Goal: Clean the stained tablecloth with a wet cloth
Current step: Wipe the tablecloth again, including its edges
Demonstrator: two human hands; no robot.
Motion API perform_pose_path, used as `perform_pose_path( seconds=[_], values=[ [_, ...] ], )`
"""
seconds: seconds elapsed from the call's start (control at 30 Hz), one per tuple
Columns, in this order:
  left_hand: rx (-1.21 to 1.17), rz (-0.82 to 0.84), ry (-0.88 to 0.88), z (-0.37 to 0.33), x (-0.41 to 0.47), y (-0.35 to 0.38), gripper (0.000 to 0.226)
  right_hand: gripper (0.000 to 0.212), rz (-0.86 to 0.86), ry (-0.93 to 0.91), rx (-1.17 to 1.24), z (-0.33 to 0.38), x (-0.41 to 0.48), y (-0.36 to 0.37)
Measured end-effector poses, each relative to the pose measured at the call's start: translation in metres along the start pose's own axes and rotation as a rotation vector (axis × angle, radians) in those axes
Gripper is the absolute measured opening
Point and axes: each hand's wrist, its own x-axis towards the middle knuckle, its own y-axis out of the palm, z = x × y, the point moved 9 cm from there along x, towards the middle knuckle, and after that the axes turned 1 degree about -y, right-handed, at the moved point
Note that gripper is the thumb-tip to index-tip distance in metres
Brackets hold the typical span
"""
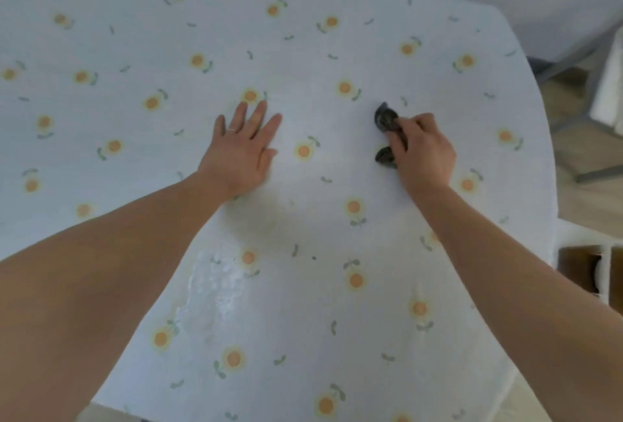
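Two cloth (pixel 385 117) ends poke from fingers (pixel 414 123) of the right hand (pixel 425 153)

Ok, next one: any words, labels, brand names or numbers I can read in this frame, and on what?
None can be read.
The white plastic tablecloth carries only printed orange flowers and green leaves, no lettering.
The dark grey crumpled cloth held in the right hand shows no tag or print.
The brown cardboard box at the right edge shows no legible marking.
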Motion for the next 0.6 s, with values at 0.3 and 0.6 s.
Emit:
perform_pose_path(
  seconds=[0.3,0.6],
  values=[
    [-0.096,-0.167,-0.005,0.005,0.003,0.003,0.062,0.018,0.168,-0.18,0.165,0.122,-0.056,0.034],
    [-0.118,-0.224,-0.005,0.006,0.005,-0.003,0.059,0.025,0.152,-0.316,0.098,0.066,0.065,0.047]
  ],
)
